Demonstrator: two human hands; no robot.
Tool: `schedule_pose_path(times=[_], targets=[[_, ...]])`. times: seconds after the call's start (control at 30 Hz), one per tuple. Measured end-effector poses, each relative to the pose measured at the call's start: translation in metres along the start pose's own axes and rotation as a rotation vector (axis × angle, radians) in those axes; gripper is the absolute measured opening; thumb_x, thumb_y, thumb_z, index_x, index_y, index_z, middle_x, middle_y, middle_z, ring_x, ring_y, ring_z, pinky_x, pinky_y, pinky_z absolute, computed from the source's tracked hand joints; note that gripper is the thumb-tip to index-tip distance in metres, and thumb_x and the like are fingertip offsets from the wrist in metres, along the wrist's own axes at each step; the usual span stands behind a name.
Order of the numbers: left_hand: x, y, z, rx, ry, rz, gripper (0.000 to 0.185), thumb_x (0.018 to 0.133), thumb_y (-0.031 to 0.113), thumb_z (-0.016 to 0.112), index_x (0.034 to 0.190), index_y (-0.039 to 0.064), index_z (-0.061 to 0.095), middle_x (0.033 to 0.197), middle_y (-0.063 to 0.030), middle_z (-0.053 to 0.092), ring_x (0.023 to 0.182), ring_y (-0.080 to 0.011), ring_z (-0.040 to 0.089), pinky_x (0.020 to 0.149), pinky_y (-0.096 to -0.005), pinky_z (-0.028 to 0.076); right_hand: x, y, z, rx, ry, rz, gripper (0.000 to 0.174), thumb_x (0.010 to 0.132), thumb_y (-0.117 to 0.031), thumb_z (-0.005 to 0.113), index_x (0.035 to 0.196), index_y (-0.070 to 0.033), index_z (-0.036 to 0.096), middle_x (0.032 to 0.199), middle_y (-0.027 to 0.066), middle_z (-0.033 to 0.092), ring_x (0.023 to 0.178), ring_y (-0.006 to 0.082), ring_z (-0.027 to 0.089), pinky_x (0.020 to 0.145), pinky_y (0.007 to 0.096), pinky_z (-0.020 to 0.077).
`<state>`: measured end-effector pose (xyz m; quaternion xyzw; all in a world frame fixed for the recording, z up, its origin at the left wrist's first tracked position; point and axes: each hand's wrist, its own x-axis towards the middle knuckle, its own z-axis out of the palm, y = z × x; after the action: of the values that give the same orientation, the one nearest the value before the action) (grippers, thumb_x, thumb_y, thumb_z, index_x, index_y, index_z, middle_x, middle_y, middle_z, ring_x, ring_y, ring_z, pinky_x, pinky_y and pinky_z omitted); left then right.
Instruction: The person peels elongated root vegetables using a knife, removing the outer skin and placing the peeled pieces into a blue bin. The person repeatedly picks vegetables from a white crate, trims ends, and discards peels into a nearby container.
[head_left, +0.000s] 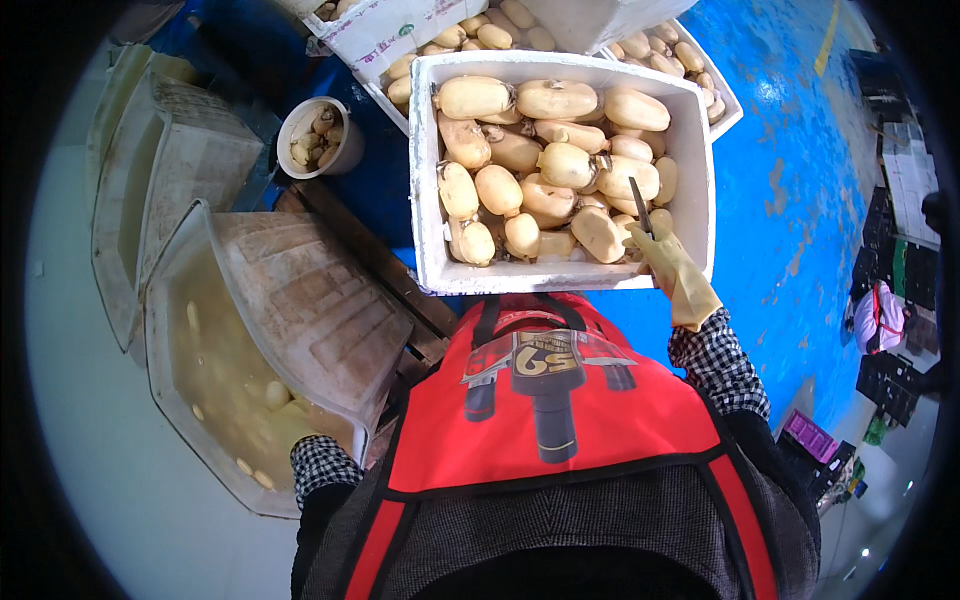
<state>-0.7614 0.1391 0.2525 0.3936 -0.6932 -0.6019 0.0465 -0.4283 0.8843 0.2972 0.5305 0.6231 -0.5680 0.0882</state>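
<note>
My right hand (671, 274), in a pale yellow rubber glove, grips a knife (640, 202) whose narrow blade points away from me. It is over the near right corner of a white foam box (424, 187) heaped with lotus root segments (568, 165). On my left, my left hand (296, 417) reaches into the cloudy water of a plastic tub (262, 277). A lotus root segment (277, 394) shows right at its fingers; murky water blurs the grip. More pale segments (193, 316) float about in that tub.
A white bucket (346, 142) holding root pieces stands beyond the tub, near wooden planks (360, 251). More foam boxes (390, 45) of lotus root sit behind the front one. Another tub (202, 135) stands at far left. Dark crates (889, 386) line the right side of the blue floor (780, 225).
</note>
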Motion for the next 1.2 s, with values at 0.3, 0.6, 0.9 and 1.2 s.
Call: schedule_pose_path(times=[0.3, 0.6, 0.9, 1.2], targets=[[-0.073, 0.009, 0.038, 0.523, 0.265, 0.428, 0.053, 0.108, 0.026, 0.076, 0.156, 0.007, 0.065, 0.156, -0.019, 0.065, 0.143, -0.0327, 0.064, 0.119, -0.047, 0.053, 0.004, 0.017, -0.022, -0.049, -0.006, 0.05, 0.056, 0.112, -0.045, 0.065, 0.142, 0.002, 0.071, 0.104, 0.0145, 0.077, 0.071, 0.0185, 0.066, 0.053, 0.0347, 0.0459], [-0.319, 0.088, 0.38, 0.758, -0.933, 1.041, 0.062, 0.093, 0.015, 0.092, 0.149, 0.005, 0.069, 0.146, -0.0181, 0.072, 0.135, -0.0306, 0.069, 0.116, -0.0419, 0.054, 0.001, 0.025, -0.023, 0.157, -0.103, 0.021, 0.054, 0.112, -0.041, 0.063, 0.145, 0.001, 0.069, 0.103, 0.0096, 0.077, 0.072, 0.0141, 0.065, 0.059, 0.0313, 0.0509], [-0.471, -0.109, 0.531, 1.757, -1.262, 1.806, 0.076, 0.107, 0.032, 0.067, 0.174, 0.009, 0.04, 0.177, -0.0195, 0.043, 0.156, -0.0443, 0.049, 0.116, -0.0646, 0.052, -0.027, 0.003, -0.051, 0.092, -0.174, 0.161, 0.052, 0.113, -0.037, 0.062, 0.152, -0.003, 0.065, 0.118, 0.0098, 0.079, 0.089, 0.0167, 0.07, 0.071, 0.0316, 0.0561], [-0.479, -0.071, 0.533, 1.748, -1.44, 1.765, 0.076, 0.088, 0.03, 0.09, 0.155, 0.009, 0.061, 0.139, -0.0135, 0.076, 0.121, -0.028, 0.077, 0.091, -0.042, 0.065, -0.013, 0.013, -0.067, 0.158, -0.221, 0.074, 0.054, 0.114, -0.039, 0.062, 0.153, -0.003, 0.065, 0.121, 0.0097, 0.079, 0.098, 0.0185, 0.073, 0.079, 0.0331, 0.0592]])
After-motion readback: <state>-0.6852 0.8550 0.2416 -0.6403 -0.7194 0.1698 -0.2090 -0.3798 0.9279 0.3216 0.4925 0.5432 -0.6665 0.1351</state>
